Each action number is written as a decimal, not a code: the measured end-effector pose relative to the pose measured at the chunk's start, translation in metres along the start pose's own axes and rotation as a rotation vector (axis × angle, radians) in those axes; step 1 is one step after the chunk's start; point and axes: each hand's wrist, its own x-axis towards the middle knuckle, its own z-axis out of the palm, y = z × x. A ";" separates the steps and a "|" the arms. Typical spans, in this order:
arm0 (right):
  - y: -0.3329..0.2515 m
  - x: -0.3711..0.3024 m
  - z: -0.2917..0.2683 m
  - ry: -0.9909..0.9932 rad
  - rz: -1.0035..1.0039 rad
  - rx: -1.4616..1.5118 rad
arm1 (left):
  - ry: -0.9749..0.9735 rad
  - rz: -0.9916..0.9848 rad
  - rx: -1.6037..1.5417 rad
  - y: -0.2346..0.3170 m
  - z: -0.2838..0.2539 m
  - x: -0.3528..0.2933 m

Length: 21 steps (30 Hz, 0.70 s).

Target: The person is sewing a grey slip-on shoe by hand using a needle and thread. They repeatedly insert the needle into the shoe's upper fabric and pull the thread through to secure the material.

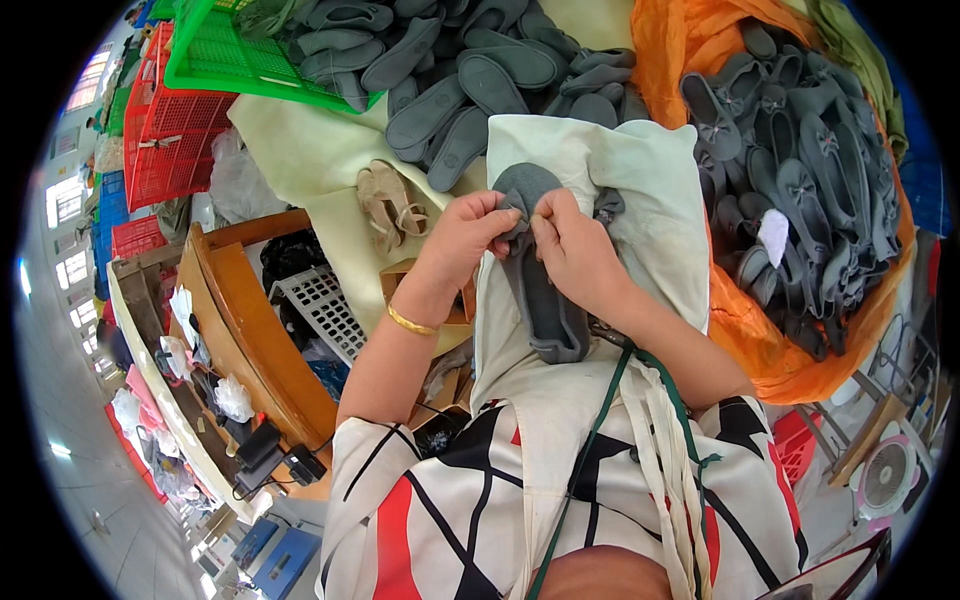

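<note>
A grey fabric flat shoe (553, 312) rests on the pale cloth (660, 165) over my lap, its toe pointing away from me and its open heel toward me. My left hand (463, 238), below a gold bangle (411, 320), pinches the upper near the toe from the left. From the right, my right hand (577, 248) pinches the same upper, its fingertips close to those of the left. Whatever small piece lies between the fingertips is hidden. Just right of my right hand is another grey fabric piece (608, 205), partly covered.
Many grey shoes (460, 95) are heaped ahead beside a green crate (270, 70). An orange sack (830, 375) at right holds more grey shoes with bows (800, 190). Beige sandals (388, 205) lie left of my hands. Left stands a wooden drawer (265, 330) with a white basket (325, 310).
</note>
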 end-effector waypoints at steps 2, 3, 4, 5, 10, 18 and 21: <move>-0.006 0.006 -0.003 -0.039 0.078 0.086 | -0.001 0.020 -0.001 0.002 0.004 -0.002; -0.009 0.009 -0.007 -0.076 0.117 0.099 | -0.002 0.030 -0.001 0.003 0.005 -0.003; -0.009 0.011 -0.009 -0.113 0.157 0.113 | 0.011 0.030 0.019 0.001 0.004 -0.003; -0.008 0.013 -0.012 -0.092 0.088 0.045 | 0.022 0.030 0.038 -0.002 0.002 -0.001; -0.004 0.018 -0.019 0.034 -0.248 -0.147 | 0.049 0.041 0.092 -0.001 0.006 -0.001; 0.003 0.039 -0.021 0.010 0.246 0.713 | 0.085 0.068 0.211 0.003 0.013 -0.001; 0.003 0.033 -0.030 -0.073 0.346 0.805 | 0.123 0.057 0.222 0.003 0.015 -0.003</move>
